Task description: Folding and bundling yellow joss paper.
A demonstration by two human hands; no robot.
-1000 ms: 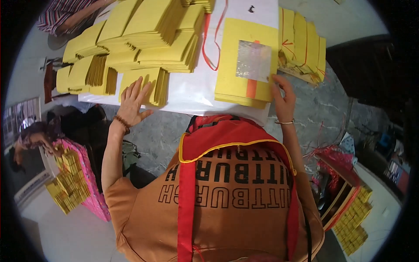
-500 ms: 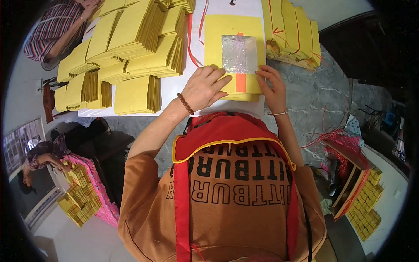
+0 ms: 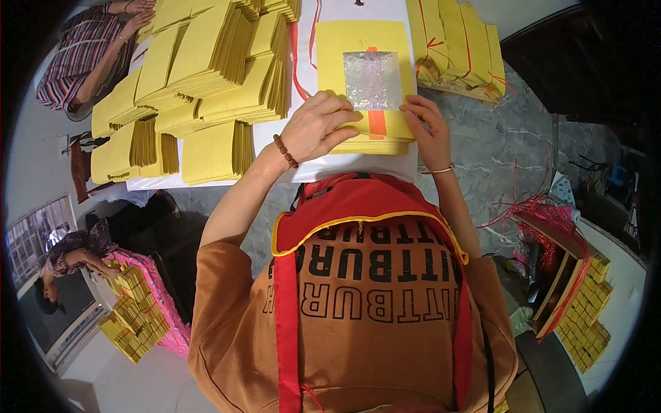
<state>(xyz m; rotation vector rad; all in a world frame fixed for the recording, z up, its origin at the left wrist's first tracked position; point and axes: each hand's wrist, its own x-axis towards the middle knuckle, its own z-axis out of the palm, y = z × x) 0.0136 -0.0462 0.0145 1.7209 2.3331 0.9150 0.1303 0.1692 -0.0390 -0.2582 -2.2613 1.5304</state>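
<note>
Paper [image 3: 332, 65] lies stacked on the table [image 3: 265, 134] before me, foil [image 3: 372, 81] on top. My left hand [image 3: 317, 125] curls at its left edge, my right hand [image 3: 428, 131] at its right; whether either pinches, I cannot tell. Light, even pressure should keep it square.

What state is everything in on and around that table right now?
Left hand: fingers bent, over the sheets' near-left part; grip unclear
Right hand: fingers bent, at their right edge; grip unclear
Yellow sheets: stacked flat
Silvery square: lying flat on top
Orange strip: partly covered by the square
Left-side yellow stacks: piled up
Right-side yellow bundles: tied with red string
</note>
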